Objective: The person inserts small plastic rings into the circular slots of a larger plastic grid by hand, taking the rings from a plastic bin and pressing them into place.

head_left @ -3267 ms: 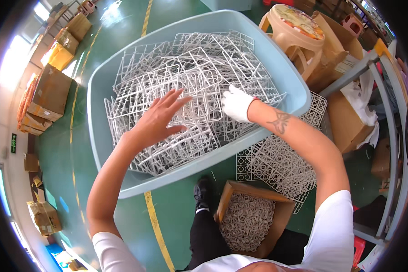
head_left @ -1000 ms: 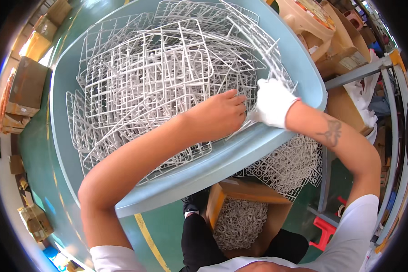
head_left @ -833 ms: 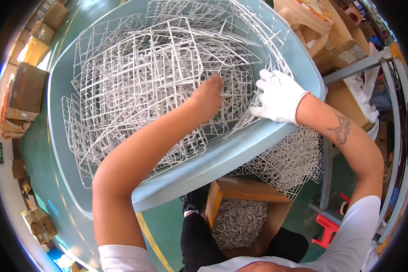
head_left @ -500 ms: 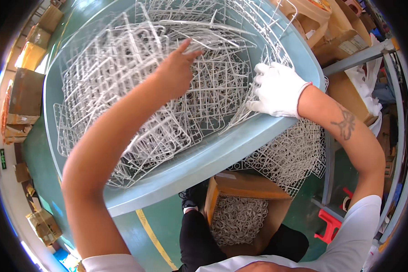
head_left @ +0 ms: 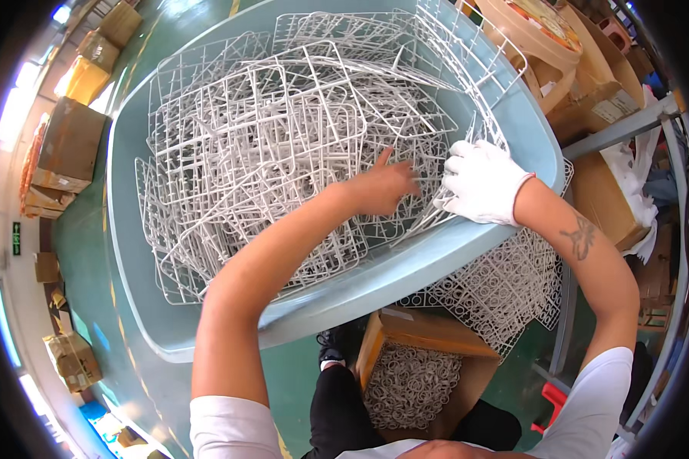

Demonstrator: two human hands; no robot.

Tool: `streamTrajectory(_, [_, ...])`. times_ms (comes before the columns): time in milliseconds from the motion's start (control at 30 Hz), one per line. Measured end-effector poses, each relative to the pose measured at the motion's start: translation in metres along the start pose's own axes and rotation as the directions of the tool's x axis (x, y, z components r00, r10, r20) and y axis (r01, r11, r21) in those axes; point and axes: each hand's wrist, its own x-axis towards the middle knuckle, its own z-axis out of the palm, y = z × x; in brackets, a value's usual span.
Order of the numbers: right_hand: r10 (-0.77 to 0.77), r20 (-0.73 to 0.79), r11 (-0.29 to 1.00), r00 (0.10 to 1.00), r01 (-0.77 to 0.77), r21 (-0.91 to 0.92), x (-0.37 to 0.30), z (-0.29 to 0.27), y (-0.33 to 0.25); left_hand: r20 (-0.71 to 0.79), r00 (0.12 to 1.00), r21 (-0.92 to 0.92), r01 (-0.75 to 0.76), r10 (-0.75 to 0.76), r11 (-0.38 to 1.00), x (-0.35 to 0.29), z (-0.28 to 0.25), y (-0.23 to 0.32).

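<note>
A large light-blue tub (head_left: pixel 436 252) holds a heap of white plastic grid frames (head_left: pixel 275 130), tangled and overlapping. My bare left hand (head_left: pixel 383 185) hovers over the heap's right part, empty, with a finger raised apart from the others. Close to its right, my right hand (head_left: pixel 484 183) wears a white glove. Its fingers are curled round thin white rods (head_left: pixel 430 218) beside the tub's right wall; how many pieces it holds is hidden by the glove. A taller grid frame (head_left: pixel 475 53) leans on the wall beyond the glove.
Between my legs stands a cardboard box (head_left: pixel 475 386) with many small pale rings (head_left: pixel 409 382). Flat grids with rings (head_left: pixel 505 279) are stacked under the tub's right side. A grey metal rack (head_left: pixel 628 126) and a red stool (head_left: pixel 551 405) are at right; cartons (head_left: pixel 70 145) line the left.
My left hand has moved right and nearer to the gloved hand. A grid frame, blurred over the heap's left side before, now lies still. The whole view has shifted slightly.
</note>
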Motion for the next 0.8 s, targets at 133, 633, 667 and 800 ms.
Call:
streamTrajectory(133, [0.005,-0.002,0.999,1.000,-0.004,0.038,0.001,-0.003,0.000,-0.207,0.909,-0.282,0.298,-0.361,0.912,0.000,-0.050,0.004])
streamTrajectory(633, [0.018,0.021,0.999,1.000,-0.019,0.033,0.000,-0.002,0.001,-0.278,0.829,0.263,0.551,-0.485,0.792,0.055,-0.012,-0.046])
streamTrajectory(667, [0.012,0.041,0.999,0.999,-0.013,0.029,-0.001,-0.002,0.001,-0.273,0.833,0.262,0.546,-0.481,0.796,0.055,-0.008,-0.041])
streamTrajectory(800, [0.007,0.094,1.000,0.996,-0.008,0.007,-0.005,0.002,0.002,-0.062,0.869,0.356,0.478,-0.490,0.803,0.041,-0.014,-0.022])
